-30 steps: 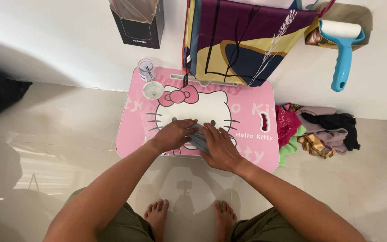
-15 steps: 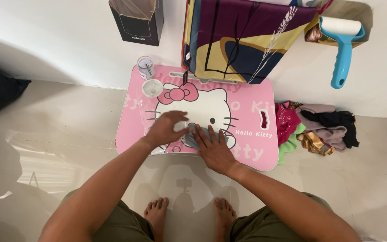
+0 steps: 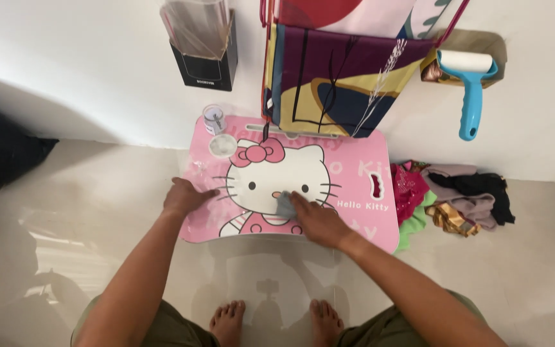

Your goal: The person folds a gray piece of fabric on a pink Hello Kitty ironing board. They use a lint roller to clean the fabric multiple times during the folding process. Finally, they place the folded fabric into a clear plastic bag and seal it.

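A small grey-blue cloth (image 3: 285, 207), crumpled into a soft wad, lies near the middle of the frame on the pink surface (image 3: 361, 177), a low board with rounded corners printed with a white cartoon cat wearing a pink bow. The right hand (image 3: 313, 220) presses down on the cloth from the lower right, fingers together over it, so only its upper left part shows. The left hand (image 3: 184, 196) rests flat with fingers together on the left edge of the surface, holding nothing, well apart from the cloth.

At the upper left corner of the surface stand a small clear jar (image 3: 214, 118) and, just below it, a round clear lid (image 3: 223, 145). A patterned bag (image 3: 335, 77) hangs over the top edge. The right half of the surface is bare up to an oval slot (image 3: 376, 186) near its right edge. Just beyond that edge, on the floor, lies a heap of clothes (image 3: 451, 196). A blue lint roller (image 3: 471, 90) hangs at the upper right. The near edge of the surface sits above two bare feet (image 3: 229, 320) on pale floor.
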